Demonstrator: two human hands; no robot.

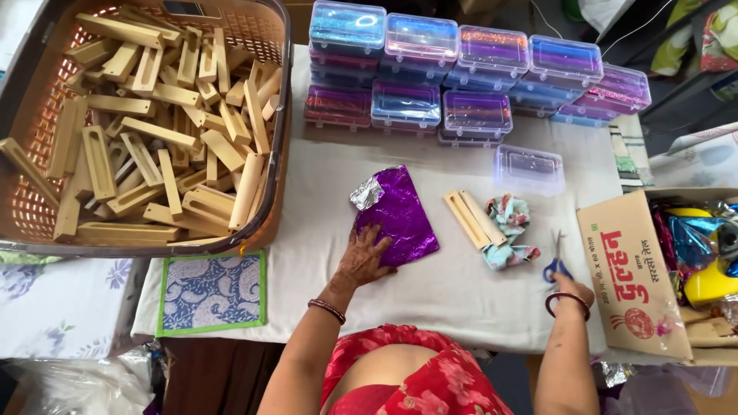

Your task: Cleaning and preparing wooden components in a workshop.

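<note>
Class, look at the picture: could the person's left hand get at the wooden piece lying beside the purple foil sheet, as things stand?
Probably yes. The left hand rests flat on the purple foil sheet, and the wooden piece lies just past the foil's edge on the white cloth, with nothing between them.

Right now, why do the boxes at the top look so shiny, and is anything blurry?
In the head view, light bounces off the clear lids of the boxes, making bright streaks; the purple foil under the left hand glints too. The middle is sharp. The edges bend outward, like the basket rim. The right hand by the scissors looks slightly soft.
</note>
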